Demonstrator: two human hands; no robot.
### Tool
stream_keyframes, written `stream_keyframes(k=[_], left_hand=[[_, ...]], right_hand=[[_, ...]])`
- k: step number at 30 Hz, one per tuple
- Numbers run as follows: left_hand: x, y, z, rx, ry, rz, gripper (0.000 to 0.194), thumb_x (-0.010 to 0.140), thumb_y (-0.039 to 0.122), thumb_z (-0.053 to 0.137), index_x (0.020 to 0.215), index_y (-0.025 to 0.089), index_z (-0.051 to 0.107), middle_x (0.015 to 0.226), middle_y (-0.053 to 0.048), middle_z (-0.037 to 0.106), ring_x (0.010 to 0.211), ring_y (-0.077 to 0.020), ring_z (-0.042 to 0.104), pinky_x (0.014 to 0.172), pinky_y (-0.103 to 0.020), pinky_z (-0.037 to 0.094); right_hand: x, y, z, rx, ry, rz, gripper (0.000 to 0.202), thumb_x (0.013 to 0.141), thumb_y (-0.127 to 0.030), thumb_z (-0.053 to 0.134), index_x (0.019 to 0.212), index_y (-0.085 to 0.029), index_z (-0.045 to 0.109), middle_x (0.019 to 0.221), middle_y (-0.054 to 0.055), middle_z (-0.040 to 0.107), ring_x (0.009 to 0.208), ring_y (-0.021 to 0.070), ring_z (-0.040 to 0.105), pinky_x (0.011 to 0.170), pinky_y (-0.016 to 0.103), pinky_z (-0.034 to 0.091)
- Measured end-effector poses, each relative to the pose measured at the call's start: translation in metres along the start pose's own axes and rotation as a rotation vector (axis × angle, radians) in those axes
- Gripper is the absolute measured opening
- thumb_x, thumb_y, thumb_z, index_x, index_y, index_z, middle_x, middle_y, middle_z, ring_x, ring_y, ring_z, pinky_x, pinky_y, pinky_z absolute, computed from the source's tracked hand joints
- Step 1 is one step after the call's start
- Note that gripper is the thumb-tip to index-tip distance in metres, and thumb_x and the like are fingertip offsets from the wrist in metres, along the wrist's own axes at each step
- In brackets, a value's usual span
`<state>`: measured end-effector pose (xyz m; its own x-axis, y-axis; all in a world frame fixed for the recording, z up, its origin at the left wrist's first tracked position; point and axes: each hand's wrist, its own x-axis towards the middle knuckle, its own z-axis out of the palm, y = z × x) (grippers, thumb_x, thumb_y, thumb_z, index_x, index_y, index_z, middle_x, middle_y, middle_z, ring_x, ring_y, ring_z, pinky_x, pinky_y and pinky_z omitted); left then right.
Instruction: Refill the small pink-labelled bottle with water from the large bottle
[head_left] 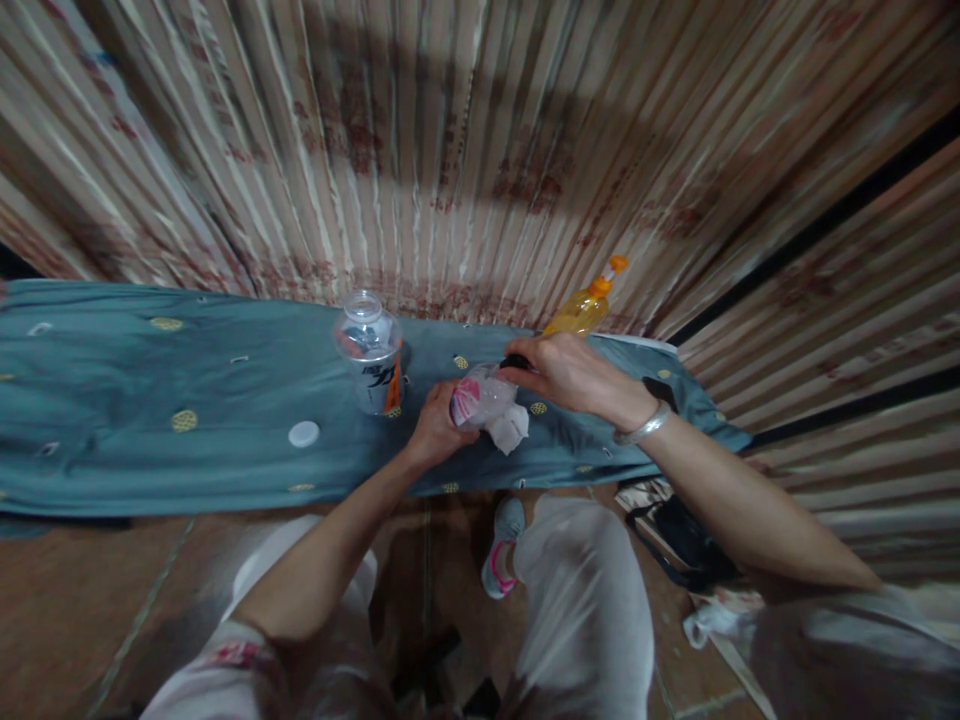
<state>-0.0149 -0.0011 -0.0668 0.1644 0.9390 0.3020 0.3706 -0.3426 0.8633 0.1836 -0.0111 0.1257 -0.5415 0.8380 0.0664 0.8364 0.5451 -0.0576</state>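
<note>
My left hand [437, 428] is closed around a small clear plastic bottle [491, 393] with a pink label, tilted toward the right. At that bottle's right end, the fingers of my right hand [566, 368] pinch a black cap [514, 362]; whether it is on the neck or just off it I cannot tell. A crumpled white tissue [510, 430] lies against the bottle's near side. Left of my hands stands a larger clear plastic jar [367, 350] with an orange and black label, its mouth uncovered. A round white lid [304, 433] lies flat near it.
A yellow pump bottle [581, 308] with an orange top stands behind my right hand. The narrow table has a teal cloth [112, 380] with pineapple prints. Pleated curtains [420, 150] hang right behind it. A black bag [679, 535] sits on the floor at the right.
</note>
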Motion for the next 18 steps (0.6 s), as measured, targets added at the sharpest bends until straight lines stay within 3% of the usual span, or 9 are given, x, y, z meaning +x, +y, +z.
stream_keyframes(k=[5,8,12,14,18], left_hand=[[0.0007,0.0013,-0.0022,-0.004,0.004,-0.017,0.075,0.051,0.014,0.093,0.119,0.024,0.063,0.119,-0.009,0.072,0.118,-0.0361,0.069,0.108,-0.055,0.056],[0.0004,0.0012,-0.0020,-0.009,0.007,-0.022,0.074,0.051,0.013,0.092,0.119,0.024,0.063,0.119,-0.009,0.072,0.117,-0.0360,0.069,0.106,-0.055,0.057],[-0.0005,0.0003,-0.0012,-0.015,0.013,-0.024,0.074,0.051,0.012,0.091,0.118,0.025,0.063,0.119,-0.008,0.072,0.118,-0.0348,0.069,0.107,-0.053,0.057],[-0.0006,0.0001,-0.0010,-0.016,0.019,-0.027,0.075,0.050,0.012,0.092,0.118,0.025,0.063,0.119,-0.008,0.072,0.118,-0.0345,0.070,0.107,-0.053,0.057],[0.0003,-0.0001,-0.0003,-0.023,0.034,-0.028,0.074,0.050,0.012,0.092,0.118,0.024,0.063,0.118,-0.008,0.073,0.116,-0.0344,0.070,0.106,-0.052,0.058]], right_hand=[[0.0008,0.0028,-0.0029,0.114,0.036,-0.074,0.044,0.092,-0.024,0.080,0.135,-0.022,0.072,0.118,0.007,0.083,0.106,0.0272,0.079,0.087,0.032,0.055],[0.0027,0.0032,-0.0065,0.101,-0.013,-0.082,0.028,0.093,-0.018,0.077,0.121,-0.021,0.077,0.107,0.006,0.084,0.098,0.0252,0.079,0.082,0.030,0.053],[0.0051,0.0021,-0.0067,0.021,-0.047,-0.030,0.014,0.100,-0.028,0.074,0.110,-0.019,0.078,0.087,0.007,0.081,0.082,0.0236,0.077,0.072,0.028,0.048],[0.0054,0.0022,-0.0051,0.018,-0.033,-0.016,0.019,0.100,-0.033,0.075,0.112,-0.018,0.078,0.086,0.007,0.081,0.083,0.0243,0.077,0.072,0.029,0.049],[0.0060,0.0034,-0.0042,0.076,0.009,-0.062,0.042,0.091,-0.026,0.083,0.132,-0.019,0.073,0.111,0.008,0.083,0.099,0.0252,0.079,0.081,0.029,0.052]])
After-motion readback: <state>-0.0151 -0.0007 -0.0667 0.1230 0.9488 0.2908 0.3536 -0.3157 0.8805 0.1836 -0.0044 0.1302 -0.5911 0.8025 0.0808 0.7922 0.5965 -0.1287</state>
